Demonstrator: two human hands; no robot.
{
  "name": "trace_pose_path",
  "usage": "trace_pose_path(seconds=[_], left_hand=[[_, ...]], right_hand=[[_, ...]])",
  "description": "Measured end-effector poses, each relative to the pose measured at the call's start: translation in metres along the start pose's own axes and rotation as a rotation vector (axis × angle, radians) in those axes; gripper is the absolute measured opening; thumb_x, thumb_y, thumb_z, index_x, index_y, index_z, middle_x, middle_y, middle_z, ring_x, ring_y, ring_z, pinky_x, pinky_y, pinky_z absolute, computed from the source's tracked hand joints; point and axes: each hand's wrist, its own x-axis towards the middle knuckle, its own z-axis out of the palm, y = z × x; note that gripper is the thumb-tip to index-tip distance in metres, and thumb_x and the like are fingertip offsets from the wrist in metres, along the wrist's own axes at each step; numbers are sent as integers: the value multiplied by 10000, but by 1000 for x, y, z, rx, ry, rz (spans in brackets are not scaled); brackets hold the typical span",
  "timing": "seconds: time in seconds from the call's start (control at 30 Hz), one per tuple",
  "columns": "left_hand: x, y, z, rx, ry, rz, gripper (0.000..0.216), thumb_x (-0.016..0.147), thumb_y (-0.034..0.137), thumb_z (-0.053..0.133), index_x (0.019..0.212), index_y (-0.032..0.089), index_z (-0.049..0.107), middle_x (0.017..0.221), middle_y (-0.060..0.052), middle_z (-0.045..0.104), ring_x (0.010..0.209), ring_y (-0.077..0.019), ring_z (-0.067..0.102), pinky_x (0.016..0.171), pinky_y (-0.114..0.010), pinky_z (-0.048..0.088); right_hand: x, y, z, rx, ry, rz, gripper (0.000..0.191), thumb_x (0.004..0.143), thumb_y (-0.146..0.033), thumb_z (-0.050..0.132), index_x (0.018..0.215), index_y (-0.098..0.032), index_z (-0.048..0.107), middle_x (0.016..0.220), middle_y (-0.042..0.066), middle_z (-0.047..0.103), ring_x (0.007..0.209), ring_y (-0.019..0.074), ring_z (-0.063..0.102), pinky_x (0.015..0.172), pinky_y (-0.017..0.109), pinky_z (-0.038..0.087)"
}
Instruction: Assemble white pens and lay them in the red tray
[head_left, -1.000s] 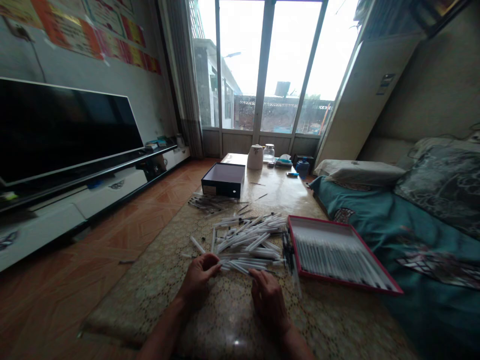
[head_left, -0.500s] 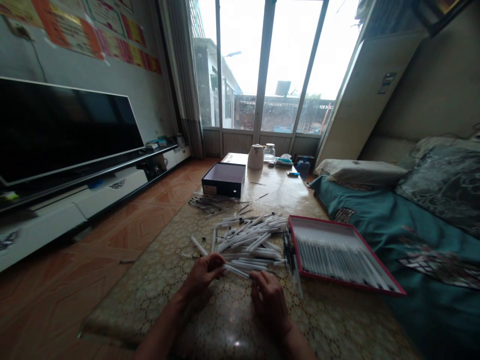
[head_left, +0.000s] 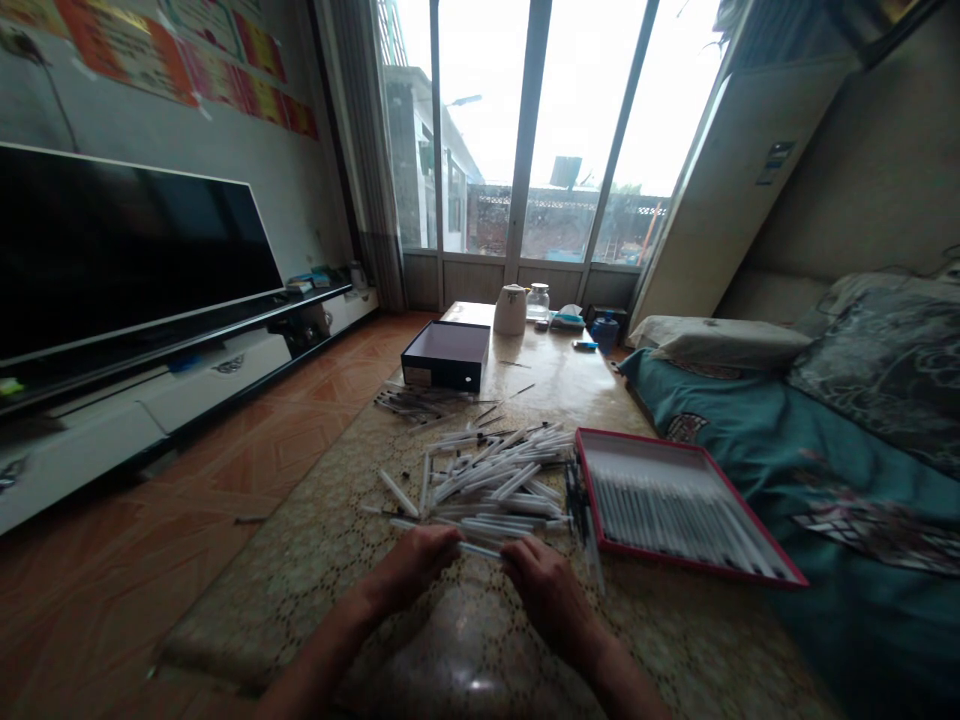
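Head view: one thin white pen barrel [head_left: 480, 549] pinched between both hands near the front edge of the tabletop [head_left: 315, 560], just this side of the loose pile of barrels [head_left: 491, 480]. Left hand [head_left: 414, 562] closed on the barrel's left end, fingertips curled around it; right hand [head_left: 546, 585] closed on the right end, thumb and forefinger meeting over the tube. Likely light, stiff hollow plastic, smooth enough to slip or roll, and probably easy to bend or crack if squeezed mid-length. Best taken at the two ends, as gripped here, with a light pinch rather than a fist. Too small and blurred to tell whether a tip or refill sits inside.

Beyond the hands, the pile spread across the middle of the tabletop, tubes lying crosswise over one another, some with dark ends. Just beside the pile, toward the right edge, a shallow red-rimmed tray [head_left: 750, 574] filled with a neat row of tubes laid side by side. Farther back, near the left edge, a smaller scatter of thin dark rods [head_left: 416, 402], and behind it a dark open box [head_left: 446, 355]. At the far edge, a white kettle [head_left: 510, 310], a glass jar [head_left: 537, 302] and a blue pot [head_left: 604, 334]. Off the table: a teal-covered bed [head_left: 847, 480] along the right side, a television [head_left: 127, 255] at the left wall.
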Motion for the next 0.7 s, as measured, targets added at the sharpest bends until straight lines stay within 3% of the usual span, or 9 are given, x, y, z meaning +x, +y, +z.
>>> trace_pose_path(seconds=[0.13, 0.37, 0.53, 0.7], left_hand=[[-4, -3, 7, 61, -73, 51, 217, 847, 197, 375, 740, 169, 561, 651, 20, 558, 571, -93, 465, 535, -195, 340], [-9, -8, 29, 216, -63, 96, 194, 842, 140, 382, 702, 168, 513, 653, 10, 543, 555, -97, 445, 519, -212, 324], [-8, -5, 33, 391, -86, 178, 154, 823, 85, 414, 763, 189, 510, 702, -1, 573, 606, -120, 498, 560, -215, 361], [-5, 1, 32, 409, -87, 207, 173, 851, 116, 390, 804, 199, 535, 715, -12, 585, 593, -133, 524, 557, -220, 392]], right_hand=[[-6, 5, -3, -127, -29, -107, 73, 886, -211, 468, 854, -211, 534, 778, 8, 557, 714, 152, 517, 625, 244, 349], [-9, 13, 0, -289, -48, -215, 117, 886, -197, 462, 787, -203, 526, 721, 4, 571, 688, 155, 509, 643, 273, 306], [-12, 19, 1, -129, -130, -79, 122, 855, -212, 498, 738, -197, 530, 704, -8, 608, 651, 128, 542, 592, 231, 301], [-14, 22, -5, 144, -242, 81, 268, 890, -271, 416, 683, -189, 565, 632, -17, 608, 593, 109, 548, 548, 198, 316]])
